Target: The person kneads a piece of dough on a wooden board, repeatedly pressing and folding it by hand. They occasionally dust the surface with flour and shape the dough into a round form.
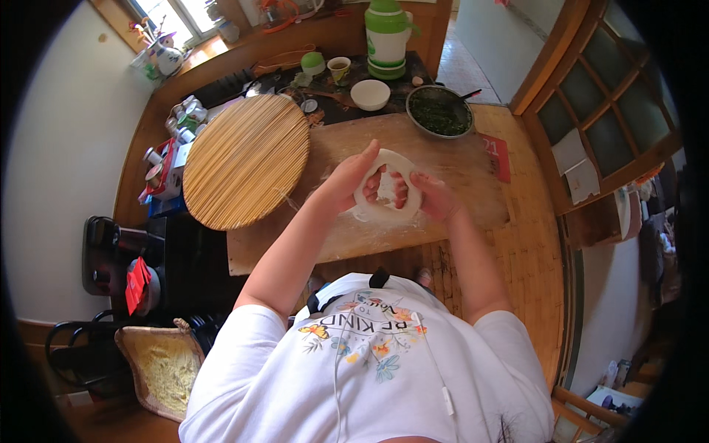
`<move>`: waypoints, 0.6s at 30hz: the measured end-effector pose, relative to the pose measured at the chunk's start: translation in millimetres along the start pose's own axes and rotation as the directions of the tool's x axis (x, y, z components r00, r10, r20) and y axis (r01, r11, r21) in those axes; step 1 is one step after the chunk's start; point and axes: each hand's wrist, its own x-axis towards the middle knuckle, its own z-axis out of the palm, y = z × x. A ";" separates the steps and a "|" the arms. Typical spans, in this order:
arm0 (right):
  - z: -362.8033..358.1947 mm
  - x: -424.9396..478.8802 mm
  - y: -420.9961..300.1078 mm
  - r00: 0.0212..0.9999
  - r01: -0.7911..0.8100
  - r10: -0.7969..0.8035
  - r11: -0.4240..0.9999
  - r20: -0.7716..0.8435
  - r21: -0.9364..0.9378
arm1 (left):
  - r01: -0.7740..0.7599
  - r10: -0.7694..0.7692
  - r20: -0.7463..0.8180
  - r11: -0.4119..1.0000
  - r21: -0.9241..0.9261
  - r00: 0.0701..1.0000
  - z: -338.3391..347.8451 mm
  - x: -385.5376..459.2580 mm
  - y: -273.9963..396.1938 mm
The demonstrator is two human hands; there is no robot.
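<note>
A ring of pale dough (396, 157) is stretched between my two hands above the wooden board (465, 177). My left hand (350, 173) grips its left side, with the thumb outside and the fingers through the hole. From the opposite side, my right hand (435, 195) holds the ring in the same way. White flour dusts the board beneath and shows through the opening. To the left, a round tray of thin stalks (249, 160) overlaps the board's edge.
Behind the board are a white bowl (370, 95), a metal basin of chopped greens (440, 113), a paper cup (339, 72) and a green-and-white thermos (386, 41). Cans and boxes (166, 166) line the left wall. A basket of yellow flour (166, 371) stands low at left.
</note>
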 end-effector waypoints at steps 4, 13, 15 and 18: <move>31.4 41.1 1.5 0.965 0.245 -0.263 0.913 -0.010 -0.326 | -0.013 0.040 -0.104 0.967 0.254 0.994 0.3 -0.9 10.6; 29.5 62.2 -15.3 0.833 -0.098 -0.524 0.178 -0.178 -0.979 | 0.225 -0.255 -0.023 0.803 0.552 0.967 -39.4 4.7 13.8; 13.3 61.4 -17.7 0.825 -0.144 -0.536 0.105 -0.178 -0.984 | 0.222 -0.280 0.042 0.837 0.501 0.959 -39.8 13.2 1.0; -9.2 49.3 -15.2 0.877 -0.218 -0.408 0.131 -0.253 -0.967 | 0.189 -0.236 0.020 0.823 0.535 0.972 -36.4 30.0 0.2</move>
